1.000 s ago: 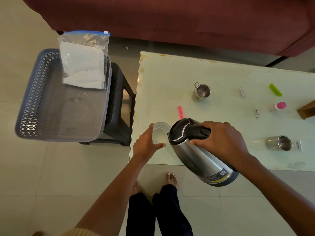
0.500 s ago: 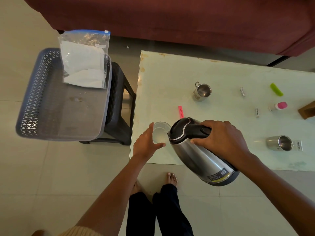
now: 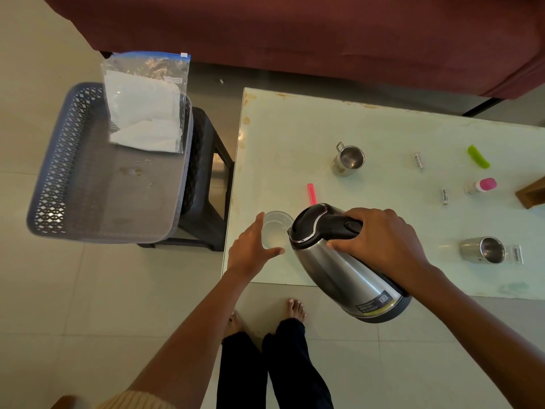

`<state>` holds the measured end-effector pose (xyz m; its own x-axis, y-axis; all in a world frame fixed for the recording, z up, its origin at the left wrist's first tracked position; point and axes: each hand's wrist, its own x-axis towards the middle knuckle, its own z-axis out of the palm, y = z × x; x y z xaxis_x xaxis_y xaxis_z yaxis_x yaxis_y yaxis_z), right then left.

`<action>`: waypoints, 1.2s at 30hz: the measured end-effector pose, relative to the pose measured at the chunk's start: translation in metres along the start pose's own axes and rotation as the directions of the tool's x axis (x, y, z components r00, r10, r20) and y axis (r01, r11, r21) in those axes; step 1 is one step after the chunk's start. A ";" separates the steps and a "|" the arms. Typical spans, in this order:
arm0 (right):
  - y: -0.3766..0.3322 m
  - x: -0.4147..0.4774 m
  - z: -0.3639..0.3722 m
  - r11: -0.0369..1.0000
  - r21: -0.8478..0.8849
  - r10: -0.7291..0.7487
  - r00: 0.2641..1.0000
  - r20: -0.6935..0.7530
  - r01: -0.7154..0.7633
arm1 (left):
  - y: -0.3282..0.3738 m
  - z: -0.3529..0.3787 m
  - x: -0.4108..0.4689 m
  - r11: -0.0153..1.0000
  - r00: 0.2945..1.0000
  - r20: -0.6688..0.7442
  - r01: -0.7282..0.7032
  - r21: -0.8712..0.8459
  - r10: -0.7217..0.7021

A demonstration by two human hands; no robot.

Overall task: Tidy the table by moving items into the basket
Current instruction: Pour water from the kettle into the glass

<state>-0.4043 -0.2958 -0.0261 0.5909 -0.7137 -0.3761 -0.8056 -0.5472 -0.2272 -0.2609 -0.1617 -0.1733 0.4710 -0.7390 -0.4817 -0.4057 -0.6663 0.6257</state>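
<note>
My right hand (image 3: 380, 246) grips the black handle of a steel electric kettle (image 3: 342, 267), which is tilted with its spout over a clear glass (image 3: 275, 230) at the table's near left corner. My left hand (image 3: 250, 249) wraps around that glass on the pale green table (image 3: 295, 128). The grey lattice basket (image 3: 53, 178) sits on a dark stool (image 3: 206, 184) left of the table and holds a zip bag of white papers (image 3: 144, 104).
On the table lie a pink clip (image 3: 311, 193), a steel mug (image 3: 349, 157), a second steel mug (image 3: 483, 250) on its side, a green clip (image 3: 478, 156), a pink-capped bottle (image 3: 482, 185) and small tubes. A maroon sofa (image 3: 295, 33) stands behind.
Nothing has visibly moved; both hands hold the same pose with the kettle tilted at the glass.
</note>
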 end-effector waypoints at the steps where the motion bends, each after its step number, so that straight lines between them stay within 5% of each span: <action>1: 0.001 0.001 0.000 1.000 -0.003 0.000 1.000 0.003 0.000 | 0.000 0.000 0.000 1.000 1.000 0.001 0.008 0.006 -0.008; 14: 0.015 -0.013 0.002 0.995 0.089 -0.036 0.998 -0.045 0.040 | 0.012 -0.002 -0.002 0.994 0.993 0.053 0.102 0.040 -0.104; 21: 0.034 -0.037 -0.018 0.958 0.274 -0.033 0.984 -0.174 0.081 | 0.039 -0.040 -0.019 0.946 0.964 -0.097 0.220 -0.237 -0.248; 24: 0.032 -0.048 -0.040 0.937 0.305 -0.095 0.966 -0.240 0.168 | 0.074 -0.065 -0.035 0.882 0.973 -0.004 0.206 -0.424 -0.229; 28: 0.018 -0.061 -0.073 0.899 0.381 -0.108 0.953 -0.283 0.215 | 0.115 -0.096 -0.062 0.866 0.981 0.081 0.194 -0.461 -0.176; 36: -0.036 -0.072 -0.115 0.826 0.479 -0.200 0.949 -0.243 0.297 | 0.126 -0.181 -0.104 0.932 0.975 -0.134 0.120 -0.341 -0.175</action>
<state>-0.4128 -0.2749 0.1122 0.7328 -0.6740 -0.0932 -0.5111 -0.4548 -0.7293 -0.2195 -0.1506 0.0667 0.6358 -0.5907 -0.4969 -0.0544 -0.6764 0.7345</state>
